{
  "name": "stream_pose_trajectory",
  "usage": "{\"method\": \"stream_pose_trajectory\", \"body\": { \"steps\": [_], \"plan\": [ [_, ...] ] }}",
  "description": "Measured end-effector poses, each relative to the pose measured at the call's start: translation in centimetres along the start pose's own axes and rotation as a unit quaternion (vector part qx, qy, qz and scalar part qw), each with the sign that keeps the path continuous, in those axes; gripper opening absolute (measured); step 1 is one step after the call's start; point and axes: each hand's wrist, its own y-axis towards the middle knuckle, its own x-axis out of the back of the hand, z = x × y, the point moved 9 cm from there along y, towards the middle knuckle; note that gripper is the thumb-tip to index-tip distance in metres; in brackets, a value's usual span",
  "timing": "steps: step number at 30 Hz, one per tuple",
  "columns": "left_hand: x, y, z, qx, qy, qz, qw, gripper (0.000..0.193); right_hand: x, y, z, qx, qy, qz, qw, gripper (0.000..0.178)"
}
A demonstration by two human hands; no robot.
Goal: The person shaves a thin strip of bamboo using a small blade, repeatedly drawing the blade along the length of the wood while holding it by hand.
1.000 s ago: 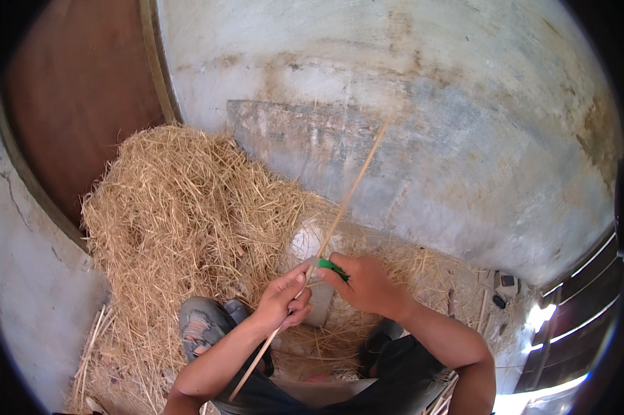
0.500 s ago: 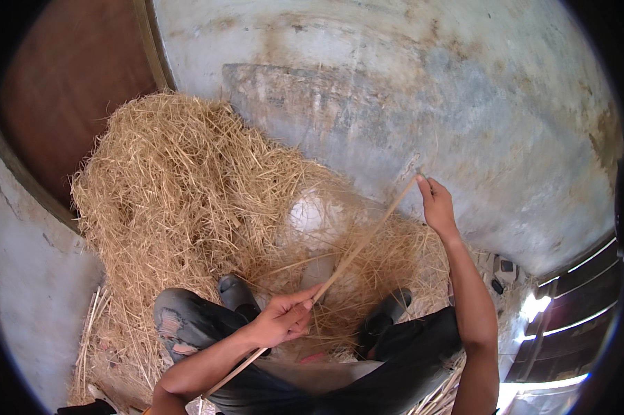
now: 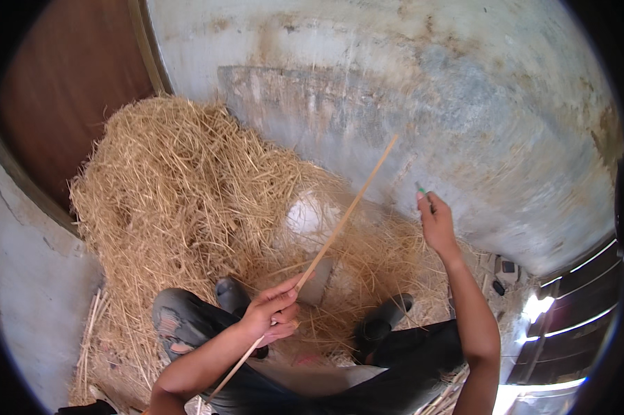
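- Your left hand (image 3: 269, 315) had its thumb and fingers closed around a long, thin tan stick (image 3: 348, 211), below the middle of its visible length
- The stick slanted from beside your left forearm up to the right, its far tip showing against the stained wall (image 3: 499, 138)
- Your right hand (image 3: 436, 218) was raised beyond your right knee, well apart from the stick, its fingers curled around a small green tool (image 3: 422, 189); most of the tool was hidden in your grip
- A big heap of straw (image 3: 180, 194) covered the floor (image 3: 479, 257) at its far left, against the wall and near a brown door (image 3: 77, 104)
- A white lump (image 3: 305, 214) sat beside the heap's right edge
- Your dark boots (image 3: 389, 311) stood apart, loose straw between them
- More thin sticks (image 3: 89, 339) lay at the floor's left edge, near the heap
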Motion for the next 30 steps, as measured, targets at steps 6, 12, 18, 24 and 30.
{"method": "stream_pose_trajectory", "body": {
  "steps": [6, 12, 18, 24, 30],
  "plan": [
    [0.0, 1.1, 0.3, 0.012, -0.043, 0.001, 0.999, 0.052, -6.6, -5.8, 8.2, 0.067, 0.05, 0.167, 0.982, 0.044],
    [1.1, 1.6, 1.7, 0.024, -0.07, -0.019, 0.997, 0.047, -11.9, -11.8, 12.3, 0.184, 0.051, 0.26, 0.947, 0.044],
    [1.9, 1.4, 2.4, 0.043, -0.106, -0.038, 0.993, 0.033, -12.9, -14.1, 13.5, 0.175, 0.063, 0.275, 0.943, 0.042],
    [2.1, 1.0, 2.7, 0.04, -0.154, -0.027, 0.987, 0.031, -13.8, -14.3, 14.0, 0.216, 0.036, 0.275, 0.936, 0.04],
    [1.6, 0.2, 2.1, 0.058, -0.143, 0.021, 0.988, 0.037, -13.9, -14.3, 14.8, 0.232, -0.002, 0.251, 0.94, 0.038]
  ]
}}
